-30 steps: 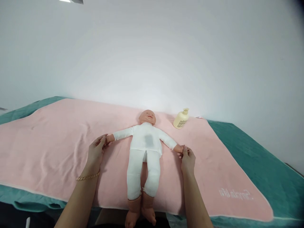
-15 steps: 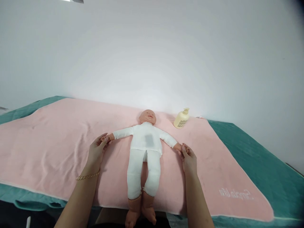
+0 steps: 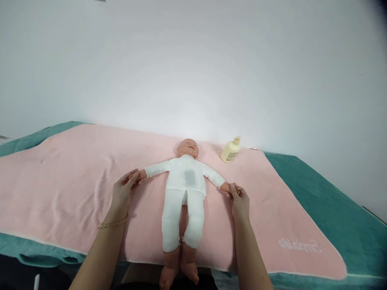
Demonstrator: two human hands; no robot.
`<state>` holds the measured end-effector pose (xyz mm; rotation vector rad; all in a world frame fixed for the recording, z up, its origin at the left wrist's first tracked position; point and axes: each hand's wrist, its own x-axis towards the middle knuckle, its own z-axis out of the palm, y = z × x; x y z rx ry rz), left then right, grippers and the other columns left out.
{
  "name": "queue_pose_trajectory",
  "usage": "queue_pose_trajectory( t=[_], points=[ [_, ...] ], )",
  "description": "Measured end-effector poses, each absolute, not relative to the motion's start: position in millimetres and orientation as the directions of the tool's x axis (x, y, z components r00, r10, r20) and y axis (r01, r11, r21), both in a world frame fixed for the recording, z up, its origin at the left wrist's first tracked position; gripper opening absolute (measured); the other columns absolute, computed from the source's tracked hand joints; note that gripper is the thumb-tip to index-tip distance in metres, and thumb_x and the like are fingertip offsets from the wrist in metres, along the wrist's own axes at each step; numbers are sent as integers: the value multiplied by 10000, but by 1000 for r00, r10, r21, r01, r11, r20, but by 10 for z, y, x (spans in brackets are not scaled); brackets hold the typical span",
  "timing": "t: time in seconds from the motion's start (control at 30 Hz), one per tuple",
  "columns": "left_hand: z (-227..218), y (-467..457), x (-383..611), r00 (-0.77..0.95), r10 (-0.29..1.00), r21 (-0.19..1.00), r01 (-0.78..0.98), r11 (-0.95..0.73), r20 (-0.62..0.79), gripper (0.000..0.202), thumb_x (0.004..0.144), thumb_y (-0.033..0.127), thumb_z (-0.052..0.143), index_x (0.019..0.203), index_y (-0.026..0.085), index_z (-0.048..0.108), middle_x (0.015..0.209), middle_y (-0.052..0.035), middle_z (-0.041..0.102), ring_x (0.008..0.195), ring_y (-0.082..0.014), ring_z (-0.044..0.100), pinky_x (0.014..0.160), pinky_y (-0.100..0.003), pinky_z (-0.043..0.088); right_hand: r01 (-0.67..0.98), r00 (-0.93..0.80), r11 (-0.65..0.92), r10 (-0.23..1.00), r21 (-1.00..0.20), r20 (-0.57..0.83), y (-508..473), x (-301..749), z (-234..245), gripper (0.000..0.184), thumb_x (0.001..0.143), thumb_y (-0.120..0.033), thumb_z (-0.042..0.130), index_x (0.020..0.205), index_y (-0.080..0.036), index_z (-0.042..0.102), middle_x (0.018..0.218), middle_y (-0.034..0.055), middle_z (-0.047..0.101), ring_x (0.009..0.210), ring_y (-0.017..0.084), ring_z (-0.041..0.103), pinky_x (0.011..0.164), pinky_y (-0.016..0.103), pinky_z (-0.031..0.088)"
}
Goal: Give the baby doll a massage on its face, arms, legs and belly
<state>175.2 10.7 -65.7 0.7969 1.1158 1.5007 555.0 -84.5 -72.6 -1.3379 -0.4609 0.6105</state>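
A baby doll (image 3: 184, 189) in white clothes lies on its back on a pink towel (image 3: 75, 181), head toward the wall, arms spread wide, bare feet over the near edge. My left hand (image 3: 122, 193), with a gold bracelet on the wrist, pinches the doll's hand on the left side. My right hand (image 3: 239, 201) pinches the doll's other hand on the right. Both of my hands rest low on the towel with their fingers closed round the small doll hands.
A pale yellow pump bottle (image 3: 231, 150) lies on the towel near the wall, right of the doll's head. The towel covers a green bed (image 3: 326, 201) that runs along a white wall. Embroidered lettering (image 3: 299, 245) marks the towel's near right corner.
Almost nothing has moved. My hands have stayed on the doll's hands with only slight finger shifts, and the view has tilted a touch.
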Motion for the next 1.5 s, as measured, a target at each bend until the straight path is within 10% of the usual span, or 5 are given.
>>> queue_pose_trajectory(
  t=[0.7, 1.5],
  points=[
    [-714, 139, 1722, -217, 973, 929, -370, -6, -80, 455, 769, 305, 731, 1198, 192, 625, 1082, -79, 665, 862, -139, 664, 923, -331, 519, -304, 736, 250, 675, -919, -60, -833, 5627, -796, 494, 549, -393, 851, 964, -195, 670, 1143, 52, 617, 1055, 186, 600, 818, 249, 563],
    [-673, 91, 1752, -252, 967, 969, -247, -19, -45, 495, 702, 400, 763, 1135, 174, 679, 1055, -96, 691, 843, -189, 671, 933, -420, 509, -212, 769, 164, 637, -963, -61, -842, 5523, -687, 483, 582, -456, 844, 901, -149, 653, 958, 33, 638, 704, 97, 588, 551, 182, 489]
  ],
)
